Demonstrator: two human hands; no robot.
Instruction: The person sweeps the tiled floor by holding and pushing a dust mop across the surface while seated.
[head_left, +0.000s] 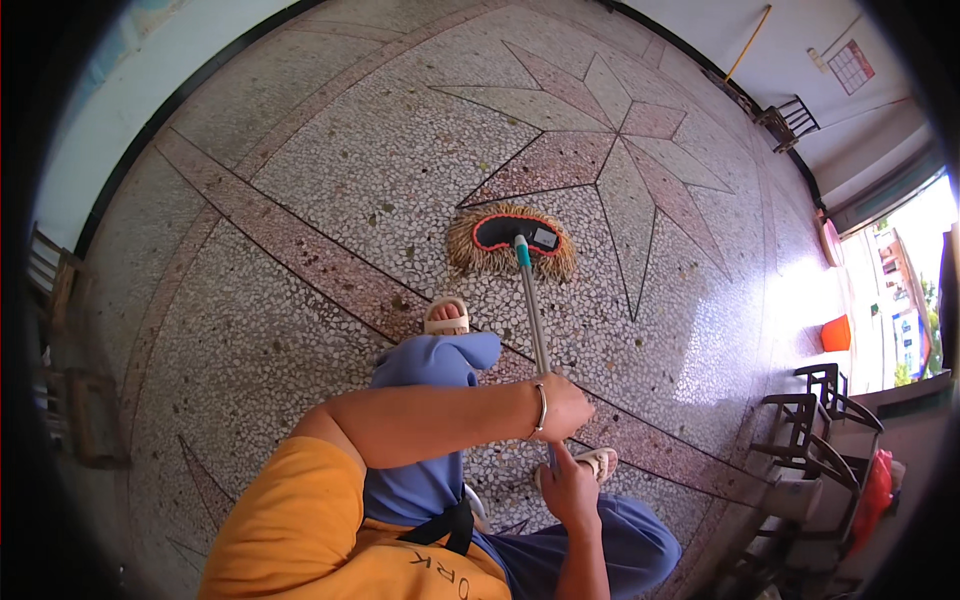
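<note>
A dust mop (512, 243) with a shaggy tan fringe and a black, red-edged centre lies flat on the terrazzo floor in front of my feet. From its teal joint a metal handle (533, 315) runs back toward my body. My left hand (563, 407), with a silver bangle at the wrist, reaches across and is wrapped round this handle. Just below it, nearer my body, my right hand (571, 492) grips the same handle with the thumb along it. The handle's near end is hidden by my hands.
Small bits of debris dot the patterned floor (330, 200). Dark wooden chairs (810, 430) stand at the right, one with a red bag (878, 490). An orange bucket (836, 333) sits by the bright doorway. More wooden furniture (90, 420) lines the left edge.
</note>
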